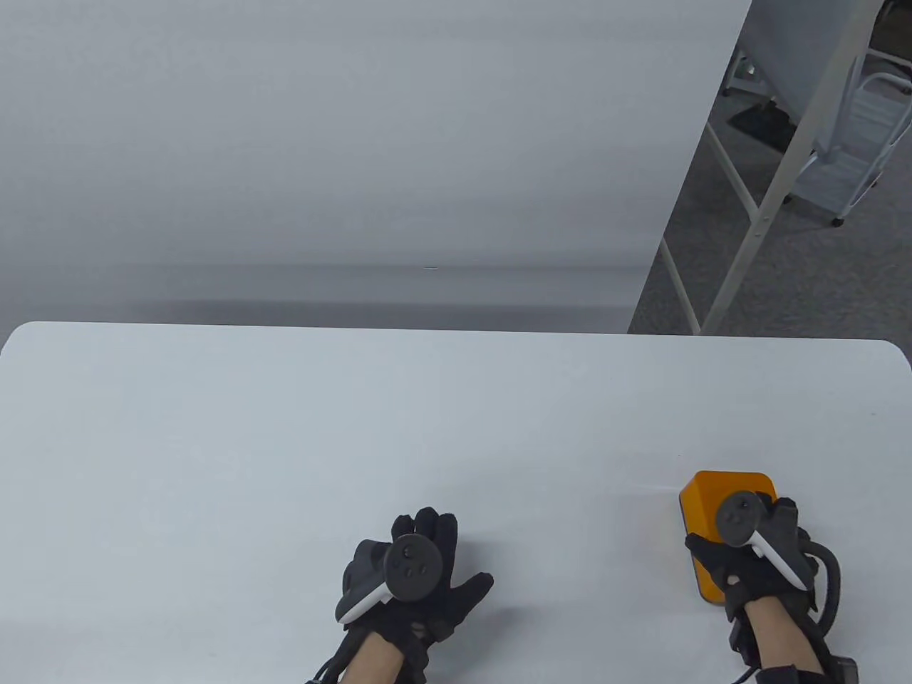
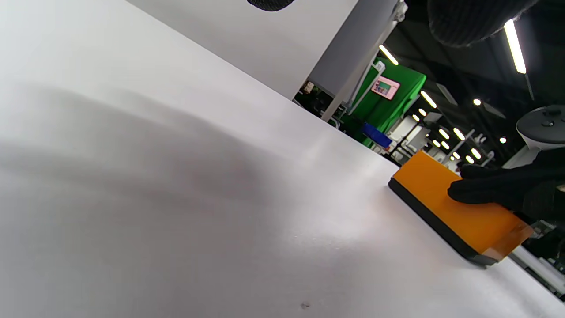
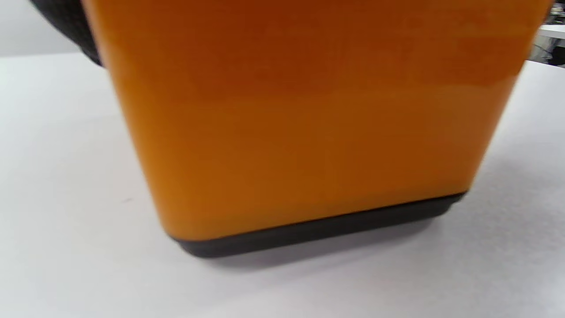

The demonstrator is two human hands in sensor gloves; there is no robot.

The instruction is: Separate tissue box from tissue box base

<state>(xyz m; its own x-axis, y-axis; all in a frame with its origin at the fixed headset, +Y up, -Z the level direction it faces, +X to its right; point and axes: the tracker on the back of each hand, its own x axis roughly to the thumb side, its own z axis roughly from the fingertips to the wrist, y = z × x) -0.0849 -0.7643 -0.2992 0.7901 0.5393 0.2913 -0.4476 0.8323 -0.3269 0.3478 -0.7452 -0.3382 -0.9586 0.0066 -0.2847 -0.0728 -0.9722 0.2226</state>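
An orange tissue box stands on its black base at the near right of the white table. It also shows in the left wrist view, and the right wrist view fills with the box above the base. My right hand lies over the top of the box, with a thumb on its left side, gripping it. My left hand lies flat on the table near the front middle, fingers spread, holding nothing.
Behind the table stands a grey wall panel. To the right are white table legs and a white cart on grey carpet. The table's front edge is close to both wrists.
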